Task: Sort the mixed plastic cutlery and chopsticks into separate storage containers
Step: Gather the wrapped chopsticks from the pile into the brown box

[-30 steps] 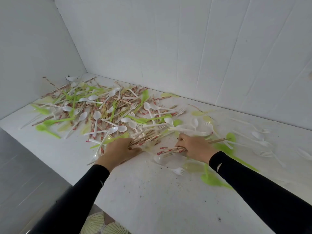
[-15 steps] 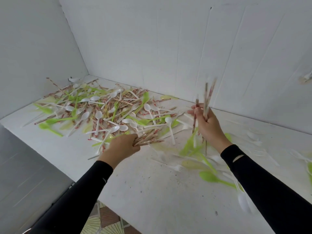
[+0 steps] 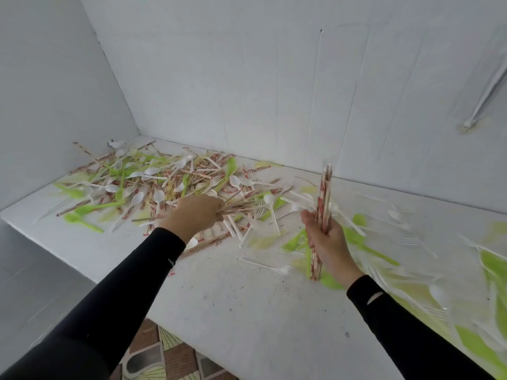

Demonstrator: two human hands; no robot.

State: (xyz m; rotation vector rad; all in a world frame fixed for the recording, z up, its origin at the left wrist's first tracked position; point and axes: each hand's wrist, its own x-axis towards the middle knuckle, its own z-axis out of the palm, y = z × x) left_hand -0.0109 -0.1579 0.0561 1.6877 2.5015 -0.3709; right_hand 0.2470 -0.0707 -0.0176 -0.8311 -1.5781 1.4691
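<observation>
Across the far left corner of the white worktop spreads the main heap of white spoons and forks, green spoons and red-marked chopsticks. All of it is tangled, so sticks must be drawn out from under cutlery. Looser green and white pieces trail, blurred, along the right edge. No storage containers show. The left hand reaches to the heap's near side, fingers clenched round a level sheaf of chopsticks, seemingly to gather more. The right hand, nearer the front edge, grasps a second bunch upright. Its lower ends are close to the worktop, probably to knock them even; whether they touch I cannot tell. A lone white fork lies between the hands and could snag.
</observation>
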